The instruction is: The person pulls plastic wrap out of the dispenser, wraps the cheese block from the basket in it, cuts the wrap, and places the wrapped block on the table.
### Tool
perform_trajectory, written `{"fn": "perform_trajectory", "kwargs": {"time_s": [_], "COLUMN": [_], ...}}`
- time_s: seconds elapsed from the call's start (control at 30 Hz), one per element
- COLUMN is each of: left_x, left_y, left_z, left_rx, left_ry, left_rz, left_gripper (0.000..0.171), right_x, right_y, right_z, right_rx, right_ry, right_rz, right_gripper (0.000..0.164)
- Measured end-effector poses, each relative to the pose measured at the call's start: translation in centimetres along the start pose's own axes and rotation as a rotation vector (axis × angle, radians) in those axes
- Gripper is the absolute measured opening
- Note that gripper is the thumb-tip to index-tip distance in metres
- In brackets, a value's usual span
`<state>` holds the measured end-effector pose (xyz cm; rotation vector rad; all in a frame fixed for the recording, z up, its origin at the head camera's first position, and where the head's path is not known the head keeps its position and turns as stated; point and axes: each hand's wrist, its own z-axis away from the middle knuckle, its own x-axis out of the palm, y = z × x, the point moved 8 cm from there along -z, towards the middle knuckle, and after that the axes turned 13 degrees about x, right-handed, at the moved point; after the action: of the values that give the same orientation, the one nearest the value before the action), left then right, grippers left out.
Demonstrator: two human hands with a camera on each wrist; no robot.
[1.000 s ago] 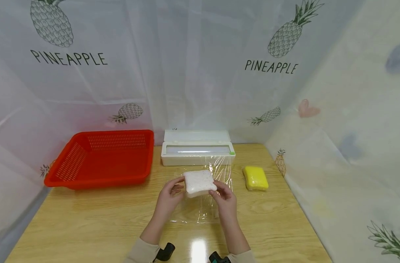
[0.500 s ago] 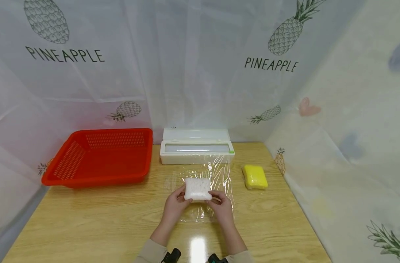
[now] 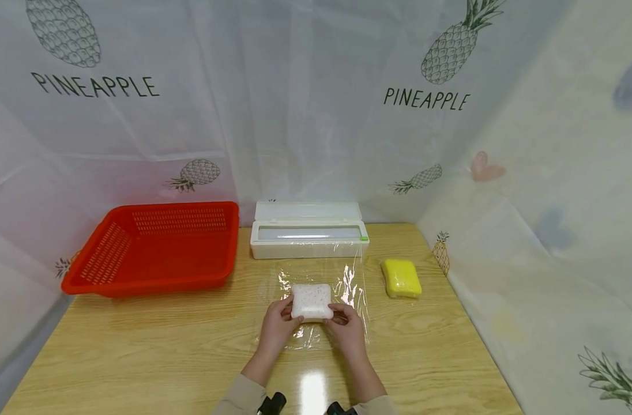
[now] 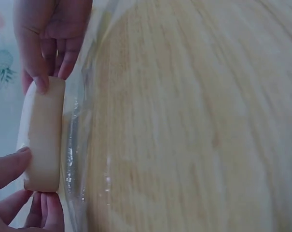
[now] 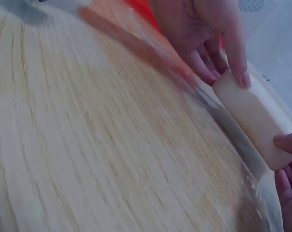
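Above the clear wrap (image 3: 351, 288) on the wood table (image 3: 139, 357), a white block (image 3: 312, 301) sits between two hands, though I cannot tell if its bottom touches the wrap. The left hand (image 3: 277, 325) pinches one end and the right hand (image 3: 349, 331) pinches the other, each with its thumb on the near side. The block looks light and a bit soft, like a sponge or bread, so a hard squeeze could dent it. It does not look slippery, and the two short ends seem the best spots to hold. It is thick and flat, with round corners, small dark specks on its white top and a smooth cream side. The wrap is thin, shiny and wrinkly, and would likely slide or stick to itself easily. It runs from a long white box (image 3: 305, 249) of hard, smooth stuff, with its lid tipped back. To the right lies a yellow block (image 3: 401, 278), puffy and glossy. On the left is a red basket (image 3: 155, 284), stiff like plastic, with rows of little holes in its walls.
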<state>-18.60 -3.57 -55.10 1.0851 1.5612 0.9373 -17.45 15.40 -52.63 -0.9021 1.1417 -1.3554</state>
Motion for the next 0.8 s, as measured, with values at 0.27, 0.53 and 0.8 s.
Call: {"fn": "perform_trajectory", "kwargs": {"time_s": [0.27, 0.53, 0.8], "left_x": [0.2, 0.2, -1.7], "left_y": [0.1, -0.1, 0.0], "left_z": [0.2, 0.0, 0.6], "left_rx": [0.02, 0.026, 0.057], "left_ry": [0.027, 0.043, 0.016], "left_rz": [0.012, 0.002, 0.0], "left_gripper": [0.059, 0.056, 0.047], "right_x": [-0.3, -0.1, -1.7], "right_y": [0.2, 3.5, 3.1], "right_z": [0.1, -2.4, -2.9], "right_rx": [-0.023, -0.025, -0.067], "right_ry": [0.046, 0.035, -0.078], "right_rz": [-0.006, -0.007, 0.125], "right_gripper": [0.03, 0.032, 0.031]}}
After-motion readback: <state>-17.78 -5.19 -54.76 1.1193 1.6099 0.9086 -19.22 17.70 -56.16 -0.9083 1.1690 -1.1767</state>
